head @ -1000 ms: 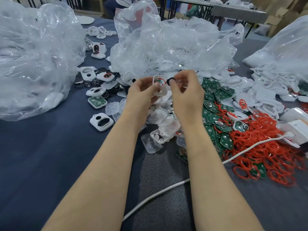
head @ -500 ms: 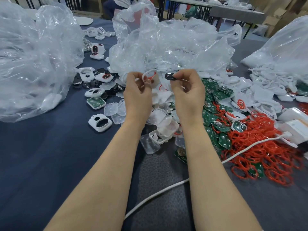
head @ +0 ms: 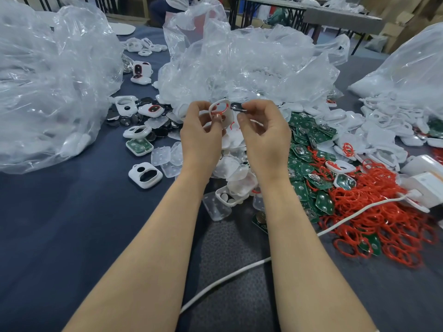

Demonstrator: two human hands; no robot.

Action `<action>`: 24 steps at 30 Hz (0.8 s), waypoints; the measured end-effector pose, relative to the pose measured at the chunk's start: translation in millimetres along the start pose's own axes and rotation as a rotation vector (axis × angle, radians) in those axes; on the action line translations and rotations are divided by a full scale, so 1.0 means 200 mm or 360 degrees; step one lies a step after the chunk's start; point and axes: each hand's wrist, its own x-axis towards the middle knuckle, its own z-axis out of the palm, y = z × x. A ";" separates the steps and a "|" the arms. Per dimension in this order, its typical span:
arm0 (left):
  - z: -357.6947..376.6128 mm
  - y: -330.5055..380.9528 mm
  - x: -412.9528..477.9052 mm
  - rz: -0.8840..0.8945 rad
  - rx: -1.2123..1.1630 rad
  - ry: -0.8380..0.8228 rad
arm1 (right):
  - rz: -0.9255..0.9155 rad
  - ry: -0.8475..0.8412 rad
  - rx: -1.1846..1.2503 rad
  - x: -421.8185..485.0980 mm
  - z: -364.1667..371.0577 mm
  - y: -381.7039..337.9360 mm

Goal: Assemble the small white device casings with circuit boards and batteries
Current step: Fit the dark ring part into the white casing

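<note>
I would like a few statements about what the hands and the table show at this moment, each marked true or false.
1. The left hand holds a white casing. True.
2. The right hand is empty. False: it pinches a small dark part.
3. The red rings are heaped on the person's left. False: they lie on the right.
4. A white cable passes under the right forearm. True.
</note>
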 end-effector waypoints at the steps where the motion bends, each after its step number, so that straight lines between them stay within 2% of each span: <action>1: 0.00 0.00 0.00 -0.0006 0.0000 -0.0009 | -0.0010 -0.0017 -0.0011 0.00 0.00 0.00; 17: 0.02 0.01 -0.03 -0.0014 0.0137 -0.0356 | 0.0110 0.0003 -0.0223 0.00 -0.01 0.03; 24: 0.02 -0.01 -0.03 0.0001 0.0212 -0.0306 | 0.0121 -0.0066 -0.0439 0.00 -0.01 0.03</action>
